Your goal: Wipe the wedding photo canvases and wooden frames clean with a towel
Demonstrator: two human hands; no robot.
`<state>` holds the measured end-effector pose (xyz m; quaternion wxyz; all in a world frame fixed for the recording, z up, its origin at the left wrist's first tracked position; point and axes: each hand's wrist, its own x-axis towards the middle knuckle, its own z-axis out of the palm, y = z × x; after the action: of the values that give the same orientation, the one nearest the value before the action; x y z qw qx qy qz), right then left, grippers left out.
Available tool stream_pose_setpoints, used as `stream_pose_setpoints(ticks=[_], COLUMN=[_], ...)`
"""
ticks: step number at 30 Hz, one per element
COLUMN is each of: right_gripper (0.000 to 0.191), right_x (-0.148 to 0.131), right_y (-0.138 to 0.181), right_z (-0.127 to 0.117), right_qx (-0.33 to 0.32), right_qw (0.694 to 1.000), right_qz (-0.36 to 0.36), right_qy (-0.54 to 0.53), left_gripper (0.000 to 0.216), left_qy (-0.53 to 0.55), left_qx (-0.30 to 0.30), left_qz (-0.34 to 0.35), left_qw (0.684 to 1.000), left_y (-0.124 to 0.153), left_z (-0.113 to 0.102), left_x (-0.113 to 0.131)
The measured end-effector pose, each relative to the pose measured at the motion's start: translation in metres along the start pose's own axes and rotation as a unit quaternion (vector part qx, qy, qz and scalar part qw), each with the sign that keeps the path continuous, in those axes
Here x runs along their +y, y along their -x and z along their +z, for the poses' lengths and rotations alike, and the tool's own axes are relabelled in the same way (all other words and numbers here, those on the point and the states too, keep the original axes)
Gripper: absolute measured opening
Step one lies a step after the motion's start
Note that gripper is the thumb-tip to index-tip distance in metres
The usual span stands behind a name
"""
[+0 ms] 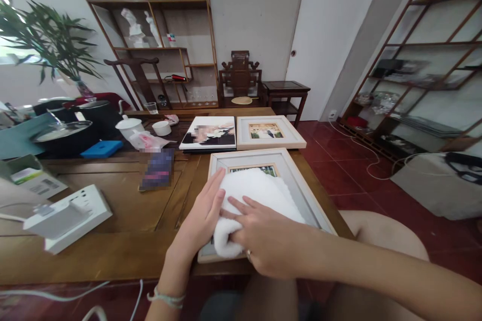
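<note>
A picture frame (305, 180) with a pale wooden border lies flat near the table's right edge, in front of me. Over most of its face is a white towel (259, 185), folded into a roll at its near left corner. My right hand (263, 235), a ring on one finger, presses on the towel with fingers spread on top and some tucked into the rolled fold. Along the frame's left side lies my left hand (205, 210), its fingers stretched out, touching the frame beside the towel's edge. The towel hides most of the picture beneath.
Behind lie a framed photo (267, 131) and a white-edged photo panel (208, 133). Left on the wooden table (150, 220) are a power strip (77, 218), a blue box (101, 149), a white cup (161, 128) and a dark pot (64, 133). A round stool (380, 230) stands right.
</note>
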<state>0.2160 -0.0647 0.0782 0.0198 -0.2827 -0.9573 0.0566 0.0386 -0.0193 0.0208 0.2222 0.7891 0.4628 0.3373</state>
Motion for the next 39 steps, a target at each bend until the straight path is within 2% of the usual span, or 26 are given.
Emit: stream_pose_setpoints(ticks=[3,8,15,18,21,24,28,32,35,39], right_gripper=[0.025,0.026,0.043,0.039,0.032,0.029,0.033,0.041,0.036,0.03], right_x=[-0.003,-0.001,0.019,0.027,0.035,0.051,0.087,0.108,0.099,0.058], right_y=[0.005,0.023,0.086,0.114,0.13,0.125,0.094,0.058,0.046,0.058], right_z=[0.003,0.004,-0.005,-0.004,0.002,0.008,0.01,0.011,0.013,0.008], right_qx=[0.011,-0.011,-0.028,-0.003,0.031,0.076,0.153,0.109,0.083,0.032], right_qw=[1.0,0.999,0.989,0.981,0.977,0.969,0.955,0.964,0.969,0.981], right_qz=[0.004,0.031,0.148,0.193,0.21,0.232,0.23,0.206,0.205,0.183], right_qy=[-0.012,-0.007,-0.004,0.009,0.022,0.046,0.111,0.128,0.11,0.048], left_gripper=[0.053,0.048,0.044,0.045,0.046,0.046,0.045,0.045,0.044,0.044], left_qy=[-0.006,-0.028,-0.093,-0.12,-0.139,-0.142,-0.141,-0.141,-0.14,-0.135], left_qx=[-0.004,-0.014,-0.044,-0.064,-0.075,-0.078,-0.081,-0.084,-0.083,-0.072], left_qz=[-0.006,-0.012,-0.002,-0.009,-0.009,-0.006,-0.007,-0.009,-0.01,-0.002], left_qw=[1.0,0.999,0.995,0.991,0.987,0.987,0.987,0.986,0.987,0.988], left_y=[-0.002,-0.004,-0.006,-0.006,-0.007,-0.006,-0.006,-0.005,-0.006,-0.008], left_z=[0.001,0.001,0.002,0.003,0.003,0.003,0.002,0.001,0.002,0.004], left_x=[0.0,0.0,0.0,0.001,0.001,0.002,0.004,0.005,0.004,0.0])
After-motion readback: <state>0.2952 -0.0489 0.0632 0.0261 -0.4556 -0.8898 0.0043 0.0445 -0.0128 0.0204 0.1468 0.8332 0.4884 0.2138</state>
